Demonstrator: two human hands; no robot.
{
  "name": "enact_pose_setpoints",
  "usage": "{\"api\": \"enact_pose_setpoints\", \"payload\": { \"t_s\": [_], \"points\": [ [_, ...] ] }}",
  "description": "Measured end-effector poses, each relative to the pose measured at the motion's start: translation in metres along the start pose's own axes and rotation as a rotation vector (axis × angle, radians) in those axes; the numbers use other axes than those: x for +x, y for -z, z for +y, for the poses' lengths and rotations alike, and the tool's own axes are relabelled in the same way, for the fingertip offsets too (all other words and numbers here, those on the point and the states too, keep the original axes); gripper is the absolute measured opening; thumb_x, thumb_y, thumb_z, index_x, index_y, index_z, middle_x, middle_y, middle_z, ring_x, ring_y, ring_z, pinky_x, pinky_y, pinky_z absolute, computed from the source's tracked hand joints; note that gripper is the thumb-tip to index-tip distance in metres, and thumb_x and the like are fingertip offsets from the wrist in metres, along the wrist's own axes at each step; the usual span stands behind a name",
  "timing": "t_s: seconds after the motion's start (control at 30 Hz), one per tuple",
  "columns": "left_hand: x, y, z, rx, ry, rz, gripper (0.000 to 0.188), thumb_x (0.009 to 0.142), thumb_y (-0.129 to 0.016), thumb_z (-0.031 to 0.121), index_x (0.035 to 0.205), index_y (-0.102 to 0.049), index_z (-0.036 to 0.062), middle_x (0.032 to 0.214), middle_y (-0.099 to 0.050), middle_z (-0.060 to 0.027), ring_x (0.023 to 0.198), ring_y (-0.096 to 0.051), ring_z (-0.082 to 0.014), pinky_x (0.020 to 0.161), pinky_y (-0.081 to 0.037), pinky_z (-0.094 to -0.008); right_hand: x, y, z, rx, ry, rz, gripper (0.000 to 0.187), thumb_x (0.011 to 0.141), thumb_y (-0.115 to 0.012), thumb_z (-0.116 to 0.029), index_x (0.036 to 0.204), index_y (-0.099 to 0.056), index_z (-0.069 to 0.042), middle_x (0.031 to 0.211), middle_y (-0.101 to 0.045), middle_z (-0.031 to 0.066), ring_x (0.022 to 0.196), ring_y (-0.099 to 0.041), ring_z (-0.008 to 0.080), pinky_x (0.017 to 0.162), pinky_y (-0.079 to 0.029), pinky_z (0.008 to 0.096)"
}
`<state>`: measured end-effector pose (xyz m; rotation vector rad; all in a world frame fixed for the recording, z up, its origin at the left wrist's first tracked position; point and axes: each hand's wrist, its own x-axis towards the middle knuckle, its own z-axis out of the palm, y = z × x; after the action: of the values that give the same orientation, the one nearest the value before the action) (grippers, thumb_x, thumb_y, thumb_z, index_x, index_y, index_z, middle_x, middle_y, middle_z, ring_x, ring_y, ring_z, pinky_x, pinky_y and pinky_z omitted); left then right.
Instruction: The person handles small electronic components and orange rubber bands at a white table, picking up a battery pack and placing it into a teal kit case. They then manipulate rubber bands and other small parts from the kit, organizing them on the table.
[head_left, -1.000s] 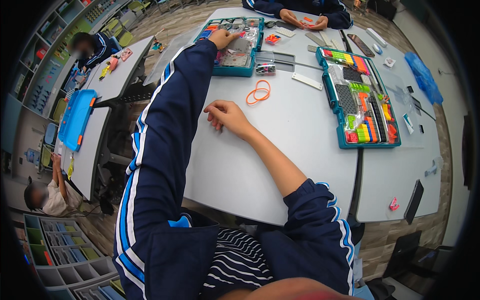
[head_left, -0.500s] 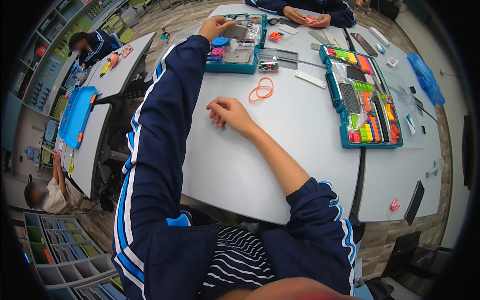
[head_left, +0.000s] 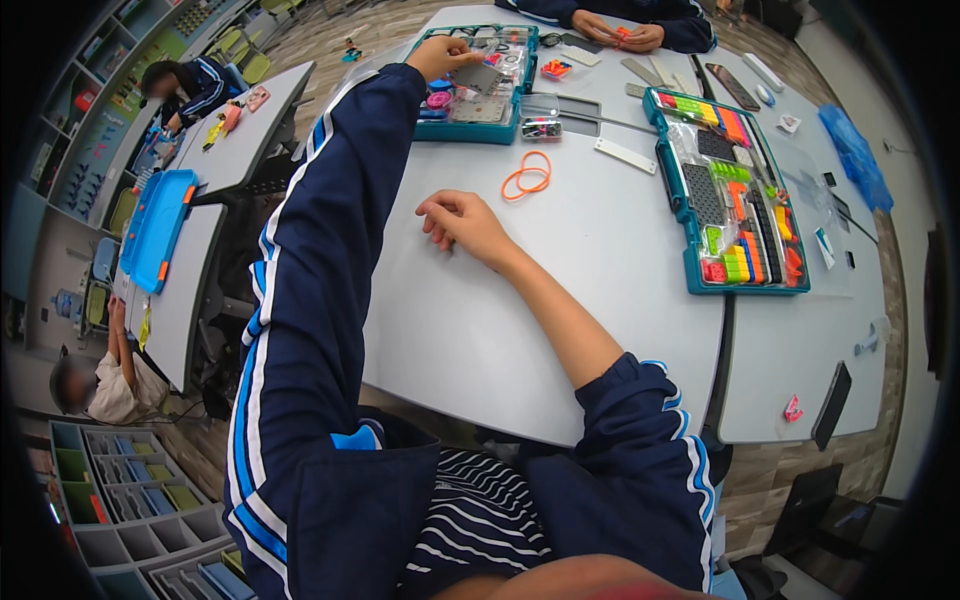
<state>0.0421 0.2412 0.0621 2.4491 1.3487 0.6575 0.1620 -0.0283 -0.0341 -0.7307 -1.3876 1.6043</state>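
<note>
Head view: left hand (head_left: 440,57) is reaching into the teal parts case (head_left: 470,130), fingers pinching a small grey piece.
Right hand (head_left: 462,222) is resting loosely curled (empty) near the orange rubber band (head_left: 527,176); lifting the piece clear looks next.

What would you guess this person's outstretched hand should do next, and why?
Probably lift the left hand back toward the body with the small grey piece it seems to pinch over the teal parts case. The right hand rests on the grey table, apparently holding nothing.

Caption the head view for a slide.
Left hand reaches into a teal parts case; right hand rests on the grey table.
</note>
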Motion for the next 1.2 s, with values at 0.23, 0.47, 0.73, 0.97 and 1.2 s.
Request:
{"api": "enact_pose_setpoints", "payload": {
  "t_s": [0.23, 0.47, 0.73, 0.97, 1.2],
  "points": [
    [-0.001, -0.015, 0.001, -0.088, -0.096, 0.046, 0.039, 0.088, -0.074, 0.048, 0.095, -0.075, 0.0099, 0.076, -0.063, -0.0025, 0.071, -0.059, -0.0121, 0.059, -0.05, -0.0288, 0.001, 0.001, 0.002, 0.008, 0.011, -0.013, 0.022, 0.098, -0.054, -0.015, 0.101, -0.067, 0.002, 0.079, -0.065, 0.006, 0.062, -0.061, 0.0102, 0.056, -0.051, 0.0248],
    [-0.004, -0.02, 0.001, -0.136, -0.12, 0.106, 0.041, 0.089, -0.073, 0.048, 0.092, -0.074, 0.0062, 0.077, -0.063, -0.0033, 0.071, -0.058, -0.0123, 0.061, -0.049, -0.0303, 0.001, 0.001, 0.003, 0.003, 0.014, -0.013, 0.023, 0.098, -0.053, -0.016, 0.101, -0.067, 0.003, 0.08, -0.065, 0.0061, 0.063, -0.061, 0.0104, 0.057, -0.051, 0.0248],
    [-0.002, -0.029, -0.008, -0.149, 0.163, 0.104, 0.057, 0.09, -0.065, 0.058, 0.094, -0.073, 0.0016, 0.074, -0.062, -0.0047, 0.067, -0.062, -0.013, 0.057, -0.053, -0.0296, 0.003, 0.001, 0.003, 0.008, 0.012, -0.016, 0.023, 0.098, -0.054, -0.016, 0.101, -0.067, 0.002, 0.079, -0.065, 0.0062, 0.063, -0.061, 0.0106, 0.056, -0.051, 0.0251],
    [-0.003, -0.04, -0.002, -0.186, 0.252, 0.059, 0.062, 0.089, -0.063, 0.063, 0.096, -0.074, 0.0022, 0.075, -0.066, -0.007, 0.064, -0.064, -0.0155, 0.057, -0.053, -0.0303, 0.002, 0.001, 0.004, 0.012, 0.013, -0.008, 0.023, 0.099, -0.054, -0.017, 0.1, -0.067, 0.002, 0.078, -0.065, 0.0063, 0.063, -0.061, 0.0108, 0.056, -0.051, 0.0252],
    [-0.001, -0.034, -0.008, 0.003, 0.146, 0.226, 0.057, 0.089, -0.067, 0.059, 0.091, -0.074, 0.0019, 0.078, -0.07, -0.0095, 0.068, -0.065, -0.0188, 0.063, -0.05, -0.0338, 0.001, 0.002, 0.003, 0.017, 0.025, -0.016, 0.023, 0.099, -0.054, -0.016, 0.1, -0.067, 0.002, 0.079, -0.065, 0.0064, 0.063, -0.061, 0.0109, 0.057, -0.052, 0.0253]
  ]
}}
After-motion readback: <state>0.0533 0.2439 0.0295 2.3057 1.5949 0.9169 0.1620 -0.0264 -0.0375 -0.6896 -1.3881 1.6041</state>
